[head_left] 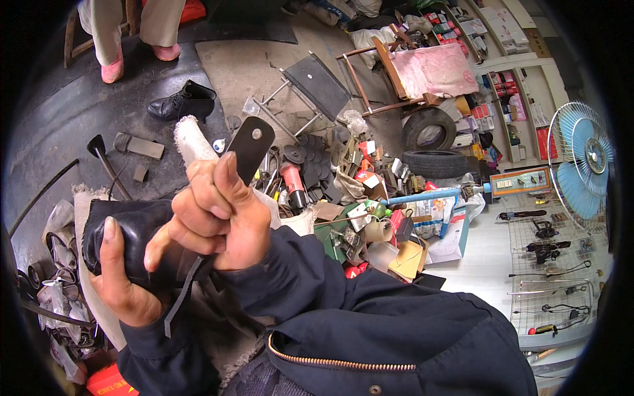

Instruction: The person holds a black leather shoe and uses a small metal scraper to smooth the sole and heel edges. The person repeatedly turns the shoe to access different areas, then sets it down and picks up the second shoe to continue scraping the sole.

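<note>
In my left hand [125,284] is a black leather shoe [142,228]; the thumb presses on its rounded end and the other fingers are hidden beneath. My right hand [221,214] is closed around a flat black tool [252,150] with a rounded, holed end that sticks up past the fingers. The tool's other end is hidden by the hand. A thin dark strip [181,300] hangs below the right hand, beside the shoe. A pale cloth [99,290] lies under the shoe. Farther off, a black ankle boot [181,102] rests on its side on the dark floor mat.
A hammer-like tool [99,146] and a grey block [139,145] lie ahead. Mixed tools and a red power tool [292,181] crowd the floor to the right. Beyond are a folding stool [317,86], tyres [429,129] and a blue fan [584,165]. Another person's pink shoes [112,68] stand far left.
</note>
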The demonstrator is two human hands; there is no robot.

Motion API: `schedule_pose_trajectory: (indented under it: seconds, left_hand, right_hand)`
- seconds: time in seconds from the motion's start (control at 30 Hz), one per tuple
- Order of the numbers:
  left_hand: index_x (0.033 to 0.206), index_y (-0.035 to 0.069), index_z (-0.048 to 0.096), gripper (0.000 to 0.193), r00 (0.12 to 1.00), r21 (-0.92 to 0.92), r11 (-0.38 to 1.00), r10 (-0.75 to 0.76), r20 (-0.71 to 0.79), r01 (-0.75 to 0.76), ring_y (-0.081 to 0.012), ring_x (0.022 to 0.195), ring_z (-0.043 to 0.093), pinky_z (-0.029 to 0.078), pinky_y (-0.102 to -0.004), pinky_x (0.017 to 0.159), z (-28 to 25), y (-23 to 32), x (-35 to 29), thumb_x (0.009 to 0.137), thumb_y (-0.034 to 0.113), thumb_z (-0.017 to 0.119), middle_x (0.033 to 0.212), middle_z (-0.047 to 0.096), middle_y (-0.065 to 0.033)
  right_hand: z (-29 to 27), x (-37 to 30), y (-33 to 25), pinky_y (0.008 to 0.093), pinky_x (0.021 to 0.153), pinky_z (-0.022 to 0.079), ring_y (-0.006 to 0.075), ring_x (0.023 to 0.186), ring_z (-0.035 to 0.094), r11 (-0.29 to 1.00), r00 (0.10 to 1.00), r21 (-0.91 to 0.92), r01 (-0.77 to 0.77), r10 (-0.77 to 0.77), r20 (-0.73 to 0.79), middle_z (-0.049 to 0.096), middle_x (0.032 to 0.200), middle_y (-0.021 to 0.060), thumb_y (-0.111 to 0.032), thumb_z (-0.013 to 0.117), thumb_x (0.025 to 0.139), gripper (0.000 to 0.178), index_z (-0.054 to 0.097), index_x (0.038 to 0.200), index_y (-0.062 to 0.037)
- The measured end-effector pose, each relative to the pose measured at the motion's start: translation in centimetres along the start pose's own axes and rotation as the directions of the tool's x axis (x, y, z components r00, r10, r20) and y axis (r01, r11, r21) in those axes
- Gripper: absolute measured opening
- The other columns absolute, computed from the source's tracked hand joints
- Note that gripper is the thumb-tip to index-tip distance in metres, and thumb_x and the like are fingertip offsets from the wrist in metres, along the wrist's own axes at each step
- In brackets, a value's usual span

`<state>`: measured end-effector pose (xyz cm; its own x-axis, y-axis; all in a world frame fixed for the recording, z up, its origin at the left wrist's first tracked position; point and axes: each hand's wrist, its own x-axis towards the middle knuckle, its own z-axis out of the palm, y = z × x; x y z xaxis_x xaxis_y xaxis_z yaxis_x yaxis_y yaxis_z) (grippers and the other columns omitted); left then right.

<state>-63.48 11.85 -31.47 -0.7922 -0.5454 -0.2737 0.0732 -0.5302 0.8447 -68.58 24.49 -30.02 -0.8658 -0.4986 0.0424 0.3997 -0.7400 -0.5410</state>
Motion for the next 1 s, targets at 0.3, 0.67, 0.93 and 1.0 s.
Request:
schedule_pose_trajectory:
  seconds: [0.3, 0.67, 0.93, 1.0]
  left_hand:
    - [0.107, -0.005, 0.064, 0.025, 0.997, 0.132, 0.988, 0.076, 0.013, -0.077, -0.0173, 0.088, 0.064, 0.049, -0.0289, 0.082, -1.0, -0.8, 0.3, 0.092, 0.014, 0.061, 0.099, 0.067, -0.0096]
    - [0.113, -0.005, 0.065, 0.035, 0.991, 0.135, 0.99, 0.032, 0.133, -0.05, -0.0179, 0.094, 0.063, 0.048, -0.0288, 0.09, -1.8, -1.2, 1.0, 0.091, 0.022, 0.062, 0.106, 0.067, -0.011]
    - [0.114, -0.005, 0.064, 0.035, 0.991, 0.136, 0.991, 0.0, 0.134, -0.018, -0.0183, 0.093, 0.064, 0.049, -0.0279, 0.088, -1.5, -0.7, 1.0, 0.091, 0.021, 0.063, 0.106, 0.066, -0.011]
    - [0.116, -0.005, 0.063, 0.036, 0.989, 0.145, 0.989, -0.026, 0.146, 0.005, -0.0182, 0.093, 0.064, 0.049, -0.0273, 0.087, -1.5, -0.6, 0.9, 0.091, 0.021, 0.063, 0.106, 0.066, -0.0113]
  right_hand:
    - [0.3, -0.7, 0.0, 0.0485, 0.065, 0.054, 0.0086, 0.041, 0.022, 0.987, 0.997, -0.162, -0.009, 0.021, 0.071, 0.025, 0.052, -0.0028, -0.055, 0.038, 0.1, 0.055, 0.033, 0.065, -0.0131]
    - [1.0, 0.5, -1.1, 0.0297, 0.051, 0.047, 0.0115, 0.047, 0.043, 0.999, 0.996, 0.024, 0.029, -0.027, -0.079, 0.039, 0.058, 0.0001, -0.051, 0.048, 0.098, 0.047, 0.056, 0.091, -0.0055]
    - [0.3, 0.8, -1.1, 0.0236, 0.036, 0.029, 0.0075, 0.037, 0.029, 0.999, 0.999, -0.042, 0.027, -0.028, -0.03, 0.029, 0.051, -0.0017, -0.056, 0.043, 0.098, 0.052, 0.038, 0.071, -0.0117]
    - [0.0, 0.4, -0.9, 0.0271, 0.041, 0.036, 0.0073, 0.037, 0.026, 0.994, 1.0, -0.112, -0.006, 0.008, 0.018, 0.029, 0.051, -0.0018, -0.055, 0.042, 0.099, 0.052, 0.038, 0.071, -0.0121]
